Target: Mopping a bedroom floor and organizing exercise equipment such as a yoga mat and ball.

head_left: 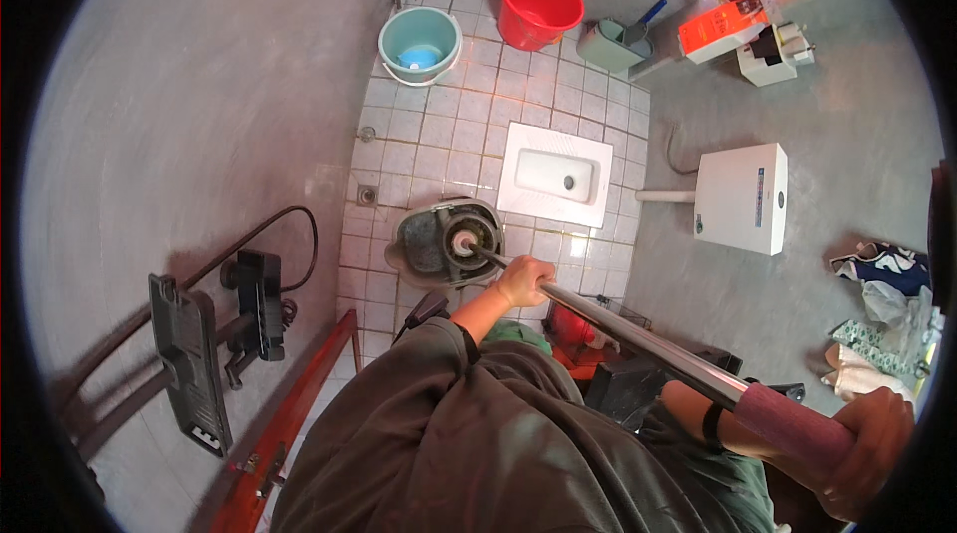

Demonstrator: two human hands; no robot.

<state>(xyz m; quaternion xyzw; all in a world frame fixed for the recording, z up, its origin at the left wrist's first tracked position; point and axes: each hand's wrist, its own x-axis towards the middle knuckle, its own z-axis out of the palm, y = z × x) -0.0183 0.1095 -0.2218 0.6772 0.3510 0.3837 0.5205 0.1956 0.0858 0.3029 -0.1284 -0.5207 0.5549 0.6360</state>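
A mop (638,332) with a silver pole and a dull pink foam grip slants from lower right toward the middle of the floor. My left hand (524,281) is wrapped round the lower part of its pole. At the top end, my right hand (869,448) is closed round the foam grip. The mop's lower end sits in the round basket of a grey spin mop bucket (406,234), which stands on the tiles ahead of my left hand. The mop head's strands are hard to make out inside the basket.
A white squat toilet (510,186) is set in the floor right of the bucket. Farther off stand a teal bucket (391,34), a red bucket (543,19) and a grey-green bin (606,49). A white cistern (733,196) hangs on the right wall, black fixtures (189,363) on the left.
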